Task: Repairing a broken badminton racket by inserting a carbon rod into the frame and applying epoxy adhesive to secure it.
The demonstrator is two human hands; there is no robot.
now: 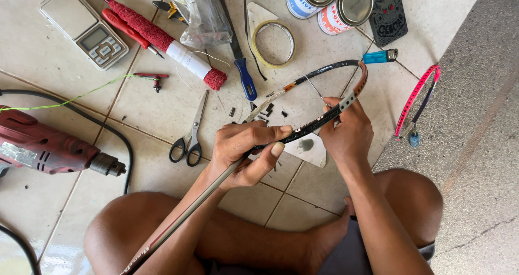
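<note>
I sit cross-legged on a tiled floor with a black unstrung racket frame (324,69) over my lap. My left hand (246,153) is wrapped around the frame where the head meets the shaft; the grey shaft runs down past my left knee. My right hand (348,132) grips the right side of the head and pinches a thin metal awl (313,87) that pokes at the inside of the rim. Small black bits (267,112) lie scattered on the tile under the frame.
Around me lie scissors (189,137), a red power drill (48,148) with black cable, a pocket scale (84,26), a red-wrapped handle (162,37), a blue-handled tool (245,78), a tape roll (273,42), two tins (335,2), a blue lighter (381,56), a plastic bag (200,10) and a pink racket piece (416,99).
</note>
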